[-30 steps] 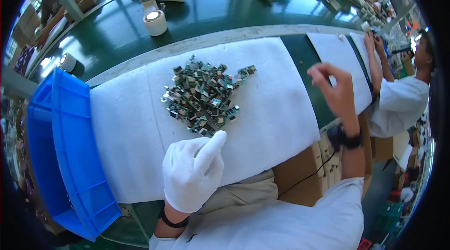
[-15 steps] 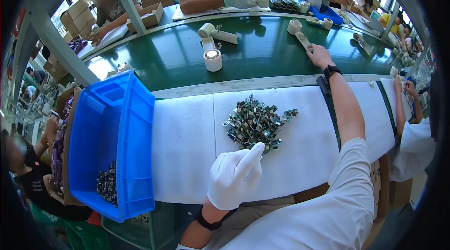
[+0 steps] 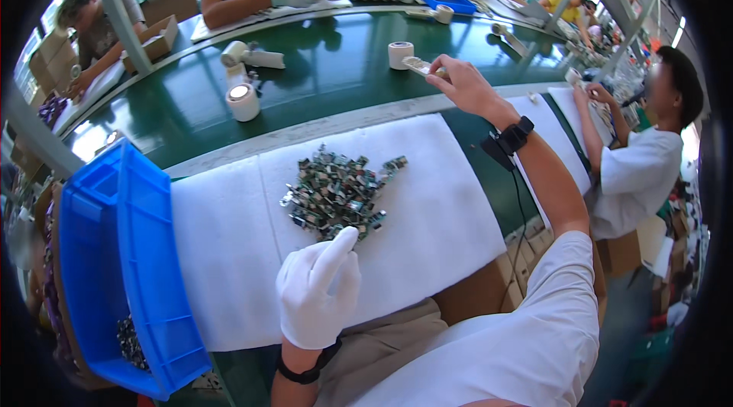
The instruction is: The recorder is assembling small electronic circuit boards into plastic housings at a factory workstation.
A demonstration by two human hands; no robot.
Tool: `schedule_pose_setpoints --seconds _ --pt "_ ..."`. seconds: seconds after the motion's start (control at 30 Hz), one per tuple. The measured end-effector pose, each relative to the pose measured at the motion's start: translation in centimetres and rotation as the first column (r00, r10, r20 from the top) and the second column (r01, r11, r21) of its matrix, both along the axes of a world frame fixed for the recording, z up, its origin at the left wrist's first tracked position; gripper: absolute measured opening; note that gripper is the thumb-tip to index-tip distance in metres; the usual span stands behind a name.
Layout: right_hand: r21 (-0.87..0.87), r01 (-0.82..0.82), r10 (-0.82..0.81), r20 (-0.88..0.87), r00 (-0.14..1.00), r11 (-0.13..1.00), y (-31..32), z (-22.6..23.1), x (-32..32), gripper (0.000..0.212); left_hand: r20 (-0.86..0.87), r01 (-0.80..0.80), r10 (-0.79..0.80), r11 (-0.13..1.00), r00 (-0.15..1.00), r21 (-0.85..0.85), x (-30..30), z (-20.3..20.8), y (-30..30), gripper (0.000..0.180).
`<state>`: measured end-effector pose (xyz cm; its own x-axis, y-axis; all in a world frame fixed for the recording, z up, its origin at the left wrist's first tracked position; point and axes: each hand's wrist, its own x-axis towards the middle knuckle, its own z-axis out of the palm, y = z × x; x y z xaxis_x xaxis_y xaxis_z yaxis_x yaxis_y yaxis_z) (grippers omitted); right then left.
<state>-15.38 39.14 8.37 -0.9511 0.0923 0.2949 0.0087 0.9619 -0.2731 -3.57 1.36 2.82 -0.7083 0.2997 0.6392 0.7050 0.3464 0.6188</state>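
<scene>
My right hand (image 3: 467,88), bare and reaching over the green belt, has its fingers closed on the handle end of a cream-white device (image 3: 401,56) with a round cylindrical head. My left hand (image 3: 319,289) wears a white glove. Its fingers are curled together at the near edge of a heap of small circuit boards (image 3: 336,192); whatever they may pinch is hidden. The heap lies on a white foam sheet (image 3: 427,178) in front of me.
A blue bin (image 3: 156,254) with more small parts in its bottom stands on the left. Other cream-white devices (image 3: 243,101) lie on the green belt (image 3: 328,101). Co-workers sit across the belt and on my right. A dark cable (image 3: 521,216) hangs right of the foam sheet.
The view has swung to the right. My right hand has lifted and drawn the cream-white device slightly nearer, turning its handle. My left hand stays by the heap.
</scene>
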Motion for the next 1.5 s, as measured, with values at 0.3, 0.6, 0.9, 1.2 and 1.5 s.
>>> schedule_pose_setpoints --seconds 0.3,0.6,0.9,1.2,1.5 --pt "-0.344 0.017 -0.053 -0.097 0.994 0.939 -5.8 2.0 14.4 0.023 -0.046 0.112 -0.113 0.994 0.993 -0.022 0.2 -0.4 -0.1 0.044" --pt "-0.138 -0.339 0.339 -0.026 0.941 0.931 -15.9 -2.5 25.2 0.018 0.169 0.172 -0.183 0.982 0.968 0.079 1.0 -0.3 0.1 0.042" --pt "-0.296 -0.015 0.014 -0.004 1.000 0.955 -15.9 -2.1 22.8 0.022 0.333 0.473 -0.484 0.873 0.810 0.119 2.2 1.2 1.5 0.034" --pt "-0.176 -0.292 0.282 -0.077 0.956 0.940 -14.2 -3.0 20.9 0.026 0.367 0.582 -0.581 0.804 0.727 0.119 2.5 0.0 2.5 0.036" --pt "-0.394 -0.058 0.006 -0.133 0.991 0.917 -16.4 -4.4 20.7 0.026 0.440 0.572 -0.599 0.793 0.669 0.210 2.3 0.2 2.2 0.036"
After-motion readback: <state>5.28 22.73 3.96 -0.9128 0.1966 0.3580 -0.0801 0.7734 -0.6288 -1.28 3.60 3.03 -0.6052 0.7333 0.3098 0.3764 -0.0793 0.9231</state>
